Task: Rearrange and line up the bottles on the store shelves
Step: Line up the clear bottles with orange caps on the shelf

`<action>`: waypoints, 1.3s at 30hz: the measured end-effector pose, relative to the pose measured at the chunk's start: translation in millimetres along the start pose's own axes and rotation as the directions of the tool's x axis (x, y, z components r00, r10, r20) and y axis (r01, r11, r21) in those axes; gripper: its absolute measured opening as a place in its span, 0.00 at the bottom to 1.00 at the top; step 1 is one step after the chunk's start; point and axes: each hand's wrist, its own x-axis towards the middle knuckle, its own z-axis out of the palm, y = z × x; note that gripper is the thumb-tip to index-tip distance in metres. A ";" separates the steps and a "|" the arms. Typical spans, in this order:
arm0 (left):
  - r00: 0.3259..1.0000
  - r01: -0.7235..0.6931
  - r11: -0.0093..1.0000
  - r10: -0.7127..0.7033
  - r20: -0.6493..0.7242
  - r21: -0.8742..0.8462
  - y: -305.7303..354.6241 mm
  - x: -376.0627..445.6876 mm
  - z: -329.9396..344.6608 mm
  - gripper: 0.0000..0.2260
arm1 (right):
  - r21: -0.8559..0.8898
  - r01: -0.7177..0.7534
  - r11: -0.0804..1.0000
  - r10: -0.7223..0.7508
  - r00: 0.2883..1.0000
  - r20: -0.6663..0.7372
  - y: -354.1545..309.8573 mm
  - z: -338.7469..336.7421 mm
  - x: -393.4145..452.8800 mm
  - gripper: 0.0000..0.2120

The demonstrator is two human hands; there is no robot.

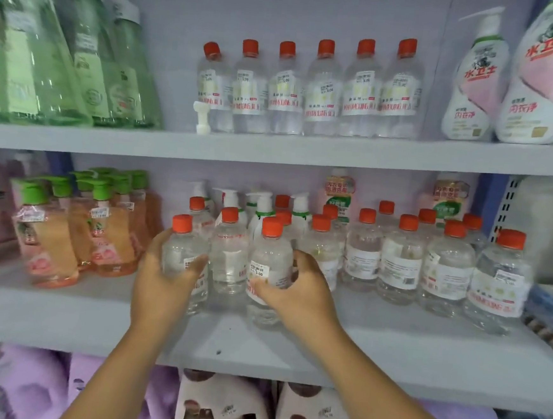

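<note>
- The left hand (168, 267) has its fingers curled round the leftmost clear red-capped bottle (182, 255) at the front of the middle shelf (94, 320); a jerk could knock the orange soap bottles (68, 236) alongside.
- The right hand (299, 284) holds the neighbouring bottle (269, 265), seemingly off the shelf; it might clip the loosely clustered bottles behind.
- Both bottles are transparent with white labels.

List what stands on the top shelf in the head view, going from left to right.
Green bottles → small white pump part → row of six clear bottles with red caps → white and pink pump bottle → larger white and pink bottle.
</note>
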 end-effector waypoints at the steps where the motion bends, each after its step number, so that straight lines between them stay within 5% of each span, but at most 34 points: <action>1: 1.000 0.000 1.000 0.000 0.013 -0.019 -4.2 6.3 -1.3 0.32 | 0.000 -0.006 1.000 0.006 1.000 -0.015 -1.0 9.0 1.6 0.25; 8: 0.997 0.002 1.000 0.001 0.081 -0.031 -17.6 32.1 1.9 0.33 | -0.044 0.011 0.999 -0.012 1.000 -0.023 1.6 43.3 6.7 0.30; 10: 0.998 -0.066 0.996 0.066 -0.008 0.054 -6.0 27.0 1.3 0.31 | -0.149 0.038 0.988 -0.039 0.999 -0.004 2.3 36.7 6.3 0.33; 13: 0.946 -0.289 0.957 0.281 -0.162 -0.030 38.8 -8.9 10.6 0.15 | -0.225 0.025 0.974 -0.042 0.996 -0.072 7.4 0.8 5.9 0.30; 17: 0.936 -0.206 0.905 0.293 0.195 -0.373 103.1 -63.1 57.0 0.09 | -0.113 0.028 0.993 -0.071 0.914 -0.399 27.4 -97.8 4.2 0.15; 21: 0.830 -0.137 0.937 0.286 0.479 -0.322 132.2 -96.2 139.1 0.11 | -0.201 -0.090 0.976 -0.077 0.715 -0.695 62.9 -209.9 0.4 0.14; 23: 0.805 -0.141 0.951 0.271 0.528 -0.274 142.1 -106.0 178.8 0.18 | -0.217 -0.174 0.961 -0.041 0.684 -0.729 86.0 -240.8 1.8 0.21; 29: 0.774 -0.424 0.904 0.327 0.542 0.061 177.9 -93.1 248.4 0.35 | -0.214 -0.201 0.956 0.035 0.803 -0.595 121.3 -265.9 12.2 0.42; 34: 0.754 -0.541 0.791 0.306 0.581 0.285 179.0 -82.0 275.3 0.32 | -0.072 -0.145 0.987 0.082 0.829 -0.553 141.9 -272.2 9.9 0.31; 39: 0.802 -0.259 0.963 0.174 0.571 0.070 178.0 -107.8 249.9 0.32 | -0.214 -0.237 0.948 0.104 0.862 -0.496 122.1 -276.4 -6.6 0.26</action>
